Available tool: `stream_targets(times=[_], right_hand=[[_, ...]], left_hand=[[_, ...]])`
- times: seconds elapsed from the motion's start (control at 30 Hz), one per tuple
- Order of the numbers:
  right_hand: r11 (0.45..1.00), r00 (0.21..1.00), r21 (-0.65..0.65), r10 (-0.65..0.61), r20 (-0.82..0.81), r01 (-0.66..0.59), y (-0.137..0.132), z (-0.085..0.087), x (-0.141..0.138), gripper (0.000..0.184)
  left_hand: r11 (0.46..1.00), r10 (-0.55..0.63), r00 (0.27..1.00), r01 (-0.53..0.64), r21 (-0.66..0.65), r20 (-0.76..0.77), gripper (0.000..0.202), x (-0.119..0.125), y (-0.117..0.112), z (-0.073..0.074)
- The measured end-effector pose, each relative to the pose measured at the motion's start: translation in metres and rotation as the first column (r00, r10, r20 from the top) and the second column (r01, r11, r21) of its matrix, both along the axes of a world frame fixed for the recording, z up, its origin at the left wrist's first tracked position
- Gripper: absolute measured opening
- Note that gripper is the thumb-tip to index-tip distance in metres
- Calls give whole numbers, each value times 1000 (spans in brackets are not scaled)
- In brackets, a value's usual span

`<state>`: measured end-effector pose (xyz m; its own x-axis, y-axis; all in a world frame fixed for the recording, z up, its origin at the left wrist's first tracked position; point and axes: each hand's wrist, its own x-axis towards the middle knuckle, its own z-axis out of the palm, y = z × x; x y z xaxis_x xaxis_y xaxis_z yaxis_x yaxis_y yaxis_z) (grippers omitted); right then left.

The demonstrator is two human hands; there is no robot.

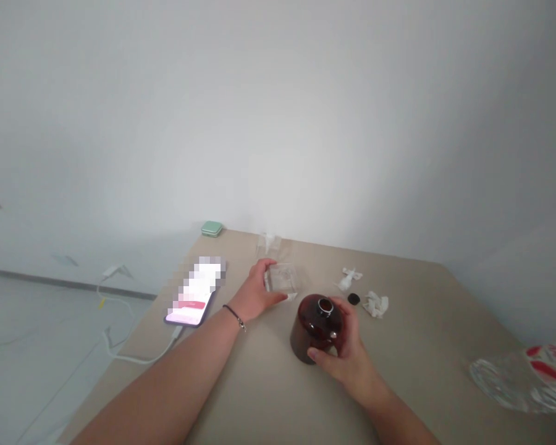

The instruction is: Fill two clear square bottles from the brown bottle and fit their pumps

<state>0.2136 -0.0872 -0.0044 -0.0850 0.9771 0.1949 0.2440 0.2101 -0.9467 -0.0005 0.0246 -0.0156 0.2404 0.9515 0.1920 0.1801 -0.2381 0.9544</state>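
My right hand (347, 340) is wrapped around a dark brown glass bottle (312, 327), thumb across its near side. The bottle stands slightly tilted, and its narrow neck is uncapped. To its left, my left hand (257, 292) grips a clear square box (282, 278) by its left side, fingers behind and thumb in front. A small black cap (353, 299) lies right of the bottle, between two crumpled white tissues, one farther back (349, 279) and one to the right (376, 305). What the clear box contains, I cannot make out.
A lit phone (197, 293) with a white cable (139, 360) lies at the table's left edge. A green case (212, 228) sits at the back left corner. Behind the box is another clear piece with white tissue (269, 241). A clear plastic bottle (514, 380) lies at the right.
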Motion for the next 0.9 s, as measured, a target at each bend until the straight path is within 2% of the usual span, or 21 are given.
stream_targets(times=[0.13,0.23,0.3,0.37,0.43,0.5,0.6,0.7,0.8,0.9], right_hand=[[998,999,-37,42,-33,-43,-2,0,-9,82],[995,995,-9,102,-20,-102,-2,2,-2,81],[994,994,34,107,-19,-106,3,3,6,71],[997,997,56,61,-56,-58,13,6,15,58],[999,997,40,6,-79,-3,27,12,21,46],[999,999,30,-17,-29,18,44,20,24,37],[1000,989,10,25,145,-27,69,31,24,50],[988,960,-108,131,248,-107,90,35,20,70],[956,942,-211,251,225,-204,102,30,15,84],[942,937,-225,294,188,-250,107,22,9,93]], left_hand=[[999,10,996,-13,-30,-87,74,0,-1,4],[999,0,995,-5,-51,-100,76,1,-2,7],[998,-11,996,5,-68,-90,75,2,-2,8],[997,-24,997,18,-79,-78,76,3,-3,9],[997,-34,997,28,-78,-74,76,4,-3,9],[997,-39,997,34,-74,-71,77,4,-3,9],[998,-36,997,32,-56,-73,78,4,-2,7],[999,-37,996,35,-21,-76,78,4,0,5],[998,-52,996,55,28,-74,80,4,2,4],[995,-79,994,84,59,-78,84,4,4,4]])
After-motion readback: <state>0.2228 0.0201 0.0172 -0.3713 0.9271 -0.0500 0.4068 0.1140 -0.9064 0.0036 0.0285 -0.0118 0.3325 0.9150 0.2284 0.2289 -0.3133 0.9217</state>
